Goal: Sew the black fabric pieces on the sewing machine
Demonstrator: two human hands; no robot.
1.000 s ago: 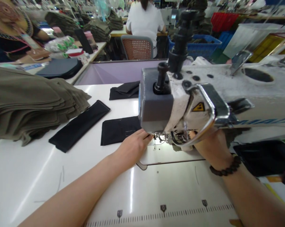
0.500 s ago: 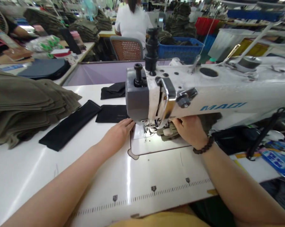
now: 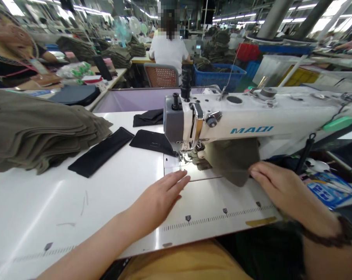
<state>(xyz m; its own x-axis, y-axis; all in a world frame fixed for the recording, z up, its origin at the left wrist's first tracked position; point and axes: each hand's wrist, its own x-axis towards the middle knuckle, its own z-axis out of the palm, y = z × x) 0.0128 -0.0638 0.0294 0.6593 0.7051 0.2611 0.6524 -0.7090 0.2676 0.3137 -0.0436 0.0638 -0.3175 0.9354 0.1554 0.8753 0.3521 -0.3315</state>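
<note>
An olive-green fabric piece (image 3: 236, 161) hangs out from under the sewing machine (image 3: 222, 116), to the right of its needle area. Its right edge is pinched in my right hand (image 3: 284, 190), whose fingers are closed. My left hand (image 3: 161, 196) is over the white table just in front of the needle plate (image 3: 171, 163), fingers stretched out and holding nothing. Behind and left of the machine head lie black fabric pieces: a long strip (image 3: 101, 151), a flat one (image 3: 151, 142) partly behind the head, and a folded one (image 3: 148, 118).
A thick stack of olive fabric (image 3: 44, 128) covers the table's left side. On the right are a blue packet (image 3: 330, 190) and a black upright lever (image 3: 306, 151). Ahead, a person in white (image 3: 170, 50) sits beyond a brown chair (image 3: 161, 75), beside a blue crate (image 3: 218, 77).
My right hand has moved right and toward me, and more olive fabric shows beside the machine head. My left hand has come away from the black piece toward me. The view has tilted up.
</note>
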